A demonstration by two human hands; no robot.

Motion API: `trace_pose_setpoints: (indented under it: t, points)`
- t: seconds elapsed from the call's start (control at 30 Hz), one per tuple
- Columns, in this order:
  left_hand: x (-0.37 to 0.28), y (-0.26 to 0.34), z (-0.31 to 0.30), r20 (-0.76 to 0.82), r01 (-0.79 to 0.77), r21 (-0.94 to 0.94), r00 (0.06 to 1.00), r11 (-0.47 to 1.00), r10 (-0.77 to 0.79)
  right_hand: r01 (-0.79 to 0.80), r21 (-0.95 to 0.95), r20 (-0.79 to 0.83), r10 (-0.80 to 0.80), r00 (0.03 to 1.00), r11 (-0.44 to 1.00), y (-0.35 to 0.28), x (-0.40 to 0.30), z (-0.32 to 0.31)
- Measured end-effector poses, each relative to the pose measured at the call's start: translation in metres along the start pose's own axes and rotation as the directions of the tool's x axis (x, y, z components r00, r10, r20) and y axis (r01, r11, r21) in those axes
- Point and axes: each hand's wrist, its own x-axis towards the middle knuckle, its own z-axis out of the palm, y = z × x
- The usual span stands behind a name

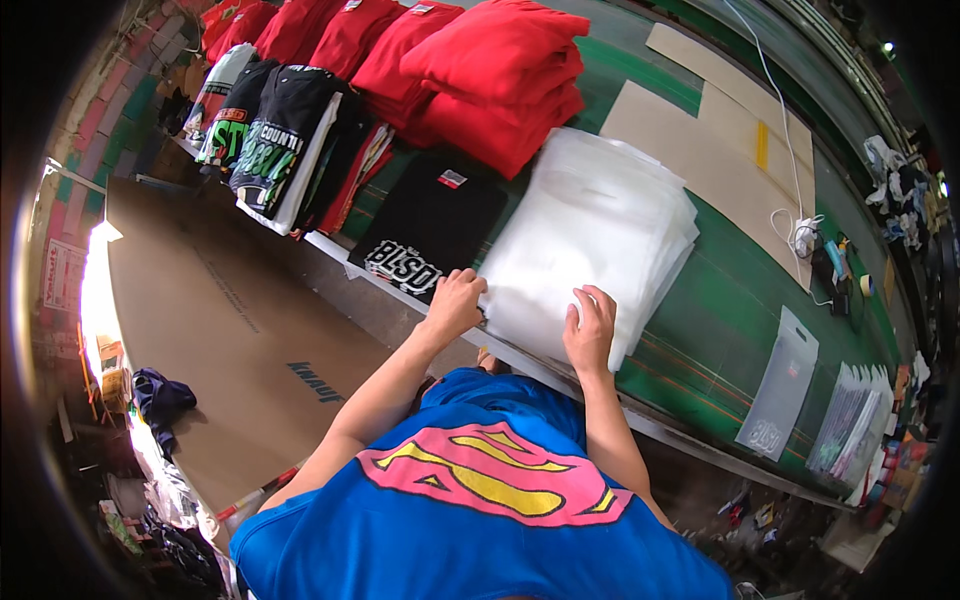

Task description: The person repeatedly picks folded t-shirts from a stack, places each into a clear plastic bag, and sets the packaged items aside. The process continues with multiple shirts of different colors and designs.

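Note:
A stack of translucent plastic bags (600,210) lies on the green table (720,277) before me. At its lower left corner is my left hand (455,301), fingers bent, beside the folded black T-shirt (450,217); whether it pinches a bag or the shirt's edge cannot be told. My right hand (590,326) rests over the near right part of the stack with curled fingers apart, holding nothing visible. The black T-shirt bears a white print near the table edge. Further right lie a bagged garment (780,382) and a row of bagged garments (851,420).
Folded red garments (495,67) are piled at the back, with printed black T-shirts (281,142) at the left. Cardboard sheets (720,142), a white cable with a plug (805,236) and a tape roll (867,285) lie at the right. A large brown board (247,330) stands at my left.

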Motion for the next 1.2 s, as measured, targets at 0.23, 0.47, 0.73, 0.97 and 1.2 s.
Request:
trace_pose_setpoints:
  t: [0.23, 0.47, 0.73, 0.97, 1.2]
  points:
    - [-0.026, -0.06, -0.042, 0.071, -0.121, 0.047, 0.991, 0.992, 0.117, -0.033, 0.015, 0.034, 0.033, 0.999, 0.999, -0.044, 0.004, 0.051]
    - [-0.024, -0.104, -0.049, 0.003, -0.181, -0.114, 0.983, 0.977, 0.182, 0.016, -0.004, -0.011, -0.016, 1.0, 1.0, -0.071, 0.01, 0.075]
    - [-0.02, -0.057, -0.104, -0.489, -0.416, -0.093, 0.81, 0.905, 0.322, -0.75, 0.565, 0.819, 0.126, 0.56, -0.344, -0.109, 0.031, 0.142]
    - [-0.044, 0.0, -0.118, -0.05, -0.572, -0.321, 0.806, 0.755, 0.589, -0.381, 0.46, 0.472, -0.143, 0.87, -0.802, -0.086, 0.041, 0.162]
    - [-0.003, 0.001, -0.075, -0.498, -0.142, -0.46, 0.859, 0.877, -0.122, -0.365, 0.527, 0.637, 0.072, 0.768, -0.768, -0.082, 0.014, 0.073]
